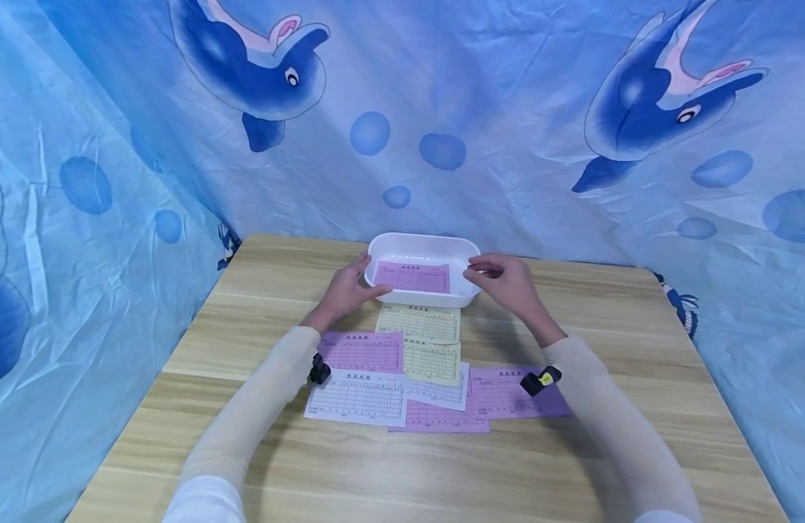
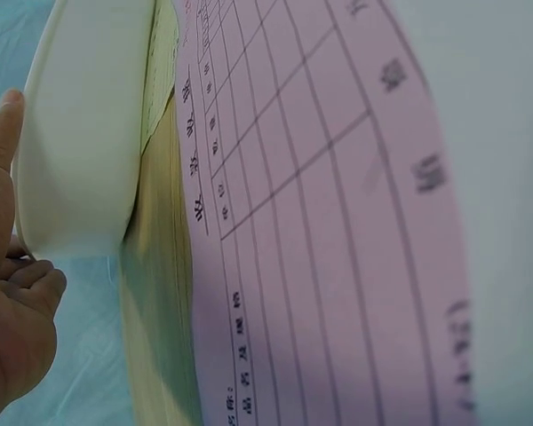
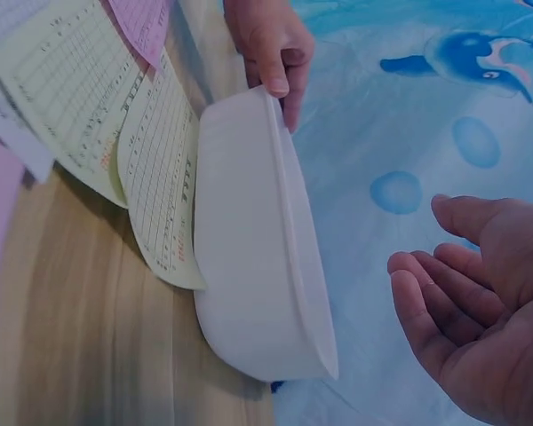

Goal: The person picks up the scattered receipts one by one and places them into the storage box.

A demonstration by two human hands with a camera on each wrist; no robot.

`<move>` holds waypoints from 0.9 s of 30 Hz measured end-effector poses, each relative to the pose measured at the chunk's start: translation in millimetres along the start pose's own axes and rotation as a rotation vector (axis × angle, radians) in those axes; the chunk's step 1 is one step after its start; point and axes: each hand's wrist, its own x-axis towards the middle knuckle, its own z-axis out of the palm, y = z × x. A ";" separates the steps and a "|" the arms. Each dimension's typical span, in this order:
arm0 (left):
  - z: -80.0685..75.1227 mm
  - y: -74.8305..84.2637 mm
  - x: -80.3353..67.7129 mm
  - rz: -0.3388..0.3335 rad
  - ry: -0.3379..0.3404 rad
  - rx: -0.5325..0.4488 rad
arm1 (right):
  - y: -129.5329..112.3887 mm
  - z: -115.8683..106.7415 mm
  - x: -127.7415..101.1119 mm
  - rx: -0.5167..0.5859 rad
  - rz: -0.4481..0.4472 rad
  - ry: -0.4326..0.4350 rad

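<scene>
A white plastic basin stands near the back of the table, with a pink printed slip lying inside. My left hand holds its left end, thumb at the front rim and fingers around the side. In the right wrist view that thumb presses on the rim. My right hand hovers by the basin's right end, fingers loosely curled, holding nothing; the right wrist view shows it apart from the rim. Two yellow slips lie in front of the basin, the nearer edge touching or close to its wall.
Nearer me are a pink slip and a white slip at left. Another white slip and pink slip overlap in the middle. One more pink slip lies under my right forearm. A blue dolphin-print cloth hangs behind the table.
</scene>
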 end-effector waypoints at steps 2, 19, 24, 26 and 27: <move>-0.2 0.2 0.1 -0.007 0.001 -0.001 | 0.1 -6.1 -8.8 0.006 0.000 0.013; 0.4 0.9 0.4 -0.029 -0.001 -0.013 | 25.3 -50.0 -89.3 -0.114 0.050 0.083; 0.8 1.9 0.0 -0.031 -0.002 -0.018 | 36.9 -59.1 -108.1 -0.141 0.050 0.099; 0.9 2.1 0.1 -0.031 -0.002 -0.015 | 41.4 -61.8 -114.7 -0.149 0.062 0.101; 1.1 2.0 0.3 -0.031 -0.001 -0.015 | 43.8 -62.8 -117.9 -0.153 0.071 0.102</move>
